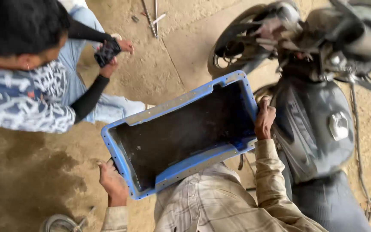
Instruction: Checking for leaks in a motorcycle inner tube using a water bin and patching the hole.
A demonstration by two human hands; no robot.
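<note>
Both of your hands hold a blue plastic crate (pixel 181 137) up in front of your chest, its dark inside facing you. Your left hand (pixel 112 182) has its grip clamped on the crate's near left corner; your right hand (pixel 264 120) is clamped on the right rim (thumb up). A dark motorcycle (pixel 318 124) stands just right. Another person (pixel 31 86) crouches at upper left, holding a small dark object (pixel 107 52).
</note>
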